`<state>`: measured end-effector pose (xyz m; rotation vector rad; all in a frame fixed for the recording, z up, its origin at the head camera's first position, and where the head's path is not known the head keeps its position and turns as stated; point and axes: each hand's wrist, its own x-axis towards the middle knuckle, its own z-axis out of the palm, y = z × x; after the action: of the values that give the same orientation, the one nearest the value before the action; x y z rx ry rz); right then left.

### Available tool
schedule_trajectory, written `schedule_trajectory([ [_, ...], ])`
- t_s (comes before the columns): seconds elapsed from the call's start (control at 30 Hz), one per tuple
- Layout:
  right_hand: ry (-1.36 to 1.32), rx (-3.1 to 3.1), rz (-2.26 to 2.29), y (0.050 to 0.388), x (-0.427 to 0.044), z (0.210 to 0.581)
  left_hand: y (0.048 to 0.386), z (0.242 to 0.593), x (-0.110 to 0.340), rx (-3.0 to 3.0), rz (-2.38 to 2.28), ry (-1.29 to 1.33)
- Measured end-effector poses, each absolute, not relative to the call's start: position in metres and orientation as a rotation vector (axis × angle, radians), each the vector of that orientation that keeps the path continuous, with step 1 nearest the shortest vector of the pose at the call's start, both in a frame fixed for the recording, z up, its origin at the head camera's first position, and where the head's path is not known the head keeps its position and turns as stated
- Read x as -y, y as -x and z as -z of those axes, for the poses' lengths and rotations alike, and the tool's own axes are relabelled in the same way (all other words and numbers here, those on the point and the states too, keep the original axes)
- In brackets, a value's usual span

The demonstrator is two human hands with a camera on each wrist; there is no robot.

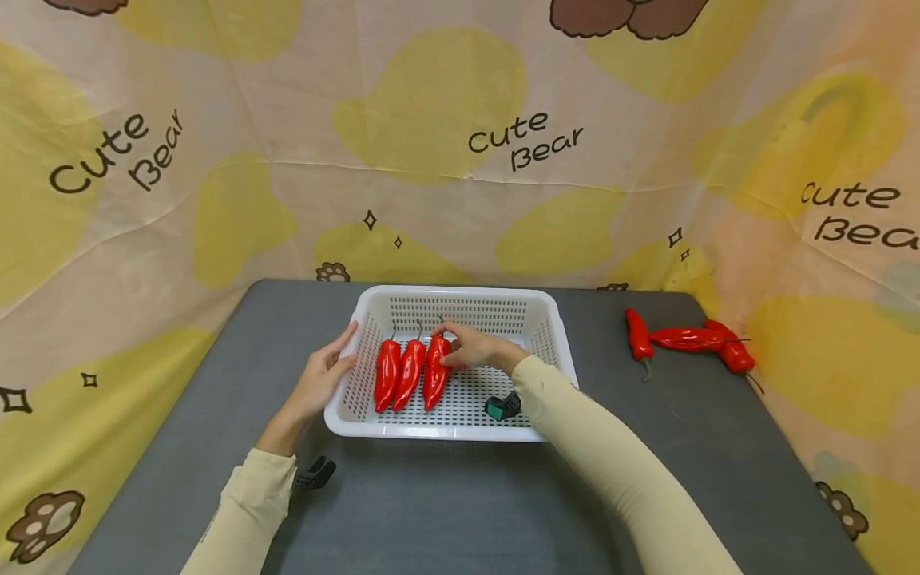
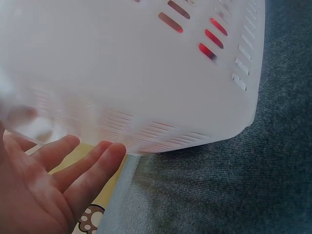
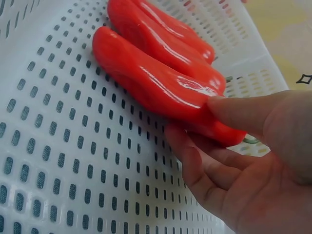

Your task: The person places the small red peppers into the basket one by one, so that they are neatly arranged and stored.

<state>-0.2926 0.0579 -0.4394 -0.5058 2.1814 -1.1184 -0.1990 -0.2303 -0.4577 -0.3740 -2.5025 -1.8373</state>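
A white perforated plastic basket (image 1: pixel 438 432) sits on the grey table. Inside it, three glossy red peppers lie side by side: a left pepper (image 1: pixel 387 374), a middle pepper (image 1: pixel 410 374) and a right pepper (image 1: pixel 435 379). My right hand (image 1: pixel 474 347) reaches over the basket and pinches the right pepper (image 3: pixel 146 78) near its stem end, thumb on top and fingers beneath. The left hand (image 1: pixel 316 383) touches the basket's left side from outside. In the left wrist view its fingers (image 2: pixel 92 173) look fairly straight against the basket wall (image 2: pixel 122 73).
At the table's right side lie three more red peppers: one upright in view (image 1: pixel 639 335), one crosswise (image 1: pixel 688 339) and one slanted (image 1: pixel 733 349). A patterned cloth (image 1: pixel 431 104) hangs behind and beside the grey table (image 1: pixel 431 511). Dark straps with small devices are on both wrists.
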Motion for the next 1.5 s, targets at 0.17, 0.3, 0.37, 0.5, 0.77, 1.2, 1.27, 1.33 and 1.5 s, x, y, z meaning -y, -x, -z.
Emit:
schedule_trajectory([
  [0.17,0.450,-2.189,1.142,0.2925,-0.0558,0.4426,0.1982,0.4574,0.2295,2.508,1.824,0.376],
  [0.3,0.465,-2.203,1.152,0.2908,-0.0545,0.4429,0.1966,0.4567,0.2294,2.507,1.827,0.378],
  [0.37,0.483,-2.212,1.150,0.2897,-0.0543,0.4422,0.1962,0.4562,0.2295,2.502,1.834,0.378],
  [0.5,0.493,-2.208,1.155,0.2883,-0.0542,0.4412,0.1957,0.4554,0.2296,2.500,1.842,0.380],
  [0.77,0.500,-2.175,1.152,0.2873,-0.0545,0.4406,0.1959,0.4549,0.2287,2.488,1.851,0.399],
  [1.2,0.532,-2.184,1.127,0.2879,-0.0555,0.4394,0.1961,0.4537,0.2292,2.491,1.850,0.399],
  [1.27,0.525,-2.181,1.133,0.2880,-0.0553,0.4392,0.1961,0.4539,0.2292,2.496,1.843,0.397],
  [1.33,0.516,-2.179,1.136,0.2883,-0.0551,0.4390,0.1961,0.4540,0.2292,2.499,1.840,0.390],
  [1.5,0.484,-2.204,1.124,0.2909,-0.0559,0.4373,0.1967,0.4551,0.2297,2.508,1.836,0.373],
])
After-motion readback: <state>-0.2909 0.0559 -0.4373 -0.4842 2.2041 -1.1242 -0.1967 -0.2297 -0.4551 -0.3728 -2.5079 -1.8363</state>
